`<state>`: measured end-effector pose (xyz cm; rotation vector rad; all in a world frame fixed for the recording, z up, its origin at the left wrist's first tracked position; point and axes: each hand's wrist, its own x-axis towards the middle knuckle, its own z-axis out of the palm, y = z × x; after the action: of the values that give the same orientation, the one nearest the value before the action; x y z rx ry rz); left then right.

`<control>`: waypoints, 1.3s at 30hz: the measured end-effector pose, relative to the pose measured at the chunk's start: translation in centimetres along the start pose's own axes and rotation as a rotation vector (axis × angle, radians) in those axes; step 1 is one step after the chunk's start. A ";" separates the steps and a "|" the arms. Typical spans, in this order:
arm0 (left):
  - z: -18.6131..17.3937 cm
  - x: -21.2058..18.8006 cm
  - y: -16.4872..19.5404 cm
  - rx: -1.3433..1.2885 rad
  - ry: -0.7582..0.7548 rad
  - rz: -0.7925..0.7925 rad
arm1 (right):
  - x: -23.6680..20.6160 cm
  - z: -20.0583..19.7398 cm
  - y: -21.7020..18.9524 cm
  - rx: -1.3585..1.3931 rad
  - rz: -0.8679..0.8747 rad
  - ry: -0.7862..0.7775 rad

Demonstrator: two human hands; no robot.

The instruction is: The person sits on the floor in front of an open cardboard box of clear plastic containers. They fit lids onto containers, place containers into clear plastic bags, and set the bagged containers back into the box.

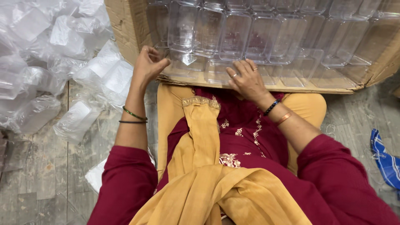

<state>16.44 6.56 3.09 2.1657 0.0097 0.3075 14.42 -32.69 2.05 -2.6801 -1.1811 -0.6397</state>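
Note:
A large cardboard box point(125, 25) lies open toward me, packed with several clear plastic containers point(233, 35) in rows. My left hand point(148, 66) rests at the box's near left corner, fingers curled by the flap and a container, holding nothing that I can make out. My right hand point(248, 79) lies flat on the box's front edge point(291, 88), fingers spread over the lowest row of containers. I sit on the floor in maroon clothes with a mustard scarf across my lap.
A heap of clear plastic containers in plastic bags point(50, 71) covers the floor at the left. A blue cloth or bag point(385, 160) lies at the right edge. Grey tiled floor point(46, 166) shows around my legs.

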 end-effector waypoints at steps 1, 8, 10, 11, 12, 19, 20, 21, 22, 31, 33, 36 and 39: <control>-0.2 -0.4 0.8 -0.071 -0.029 -0.085 | 0.1 -0.1 0.4 -0.003 -0.030 0.000; -5.1 -3.4 4.2 -0.256 -0.043 -0.307 | 0.5 -4.7 0.1 0.436 0.304 -0.153; -5.8 -4.2 4.9 -0.296 -0.065 -0.344 | 0.5 -6.6 -1.0 0.677 0.451 -0.091; -5.7 -4.6 5.2 -0.316 -0.088 -0.360 | 0.9 -7.0 -1.6 0.959 0.507 -0.094; -5.1 -5.0 5.4 -0.334 -0.115 -0.380 | 1.3 -7.2 -2.7 1.244 0.567 -0.101; 2.5 -6.0 2.6 -0.703 -0.118 -0.290 | 5.3 -4.8 -8.2 0.495 0.150 0.158; 3.3 -6.4 2.0 -0.827 -0.111 -0.332 | 5.2 -4.8 -8.7 0.599 0.171 0.128; 3.9 -6.8 1.6 -0.952 -0.105 -0.374 | 5.1 -4.9 -9.0 0.703 0.194 0.096; 4.4 -7.4 1.4 -1.071 -0.112 -0.398 | 5.0 -5.1 -9.3 0.809 0.218 0.063; 5.9 -11.3 9.3 -1.008 0.008 0.198 | 5.6 -7.5 -10.2 1.338 0.537 0.007; 4.8 -10.6 10.7 -1.122 0.065 0.113 | 5.3 -8.3 -10.0 1.264 0.447 0.090; 3.4 -9.8 11.9 -1.194 0.035 0.019 | 5.1 -9.1 -10.3 1.380 0.396 0.136; 3.2 -10.1 12.7 -1.215 0.010 -0.041 | 5.2 -9.3 -11.0 1.443 0.416 0.141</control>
<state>6.03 -4.61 9.38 0.9569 -0.1015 0.2085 6.52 -24.45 12.30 -1.4771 -0.5630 0.1307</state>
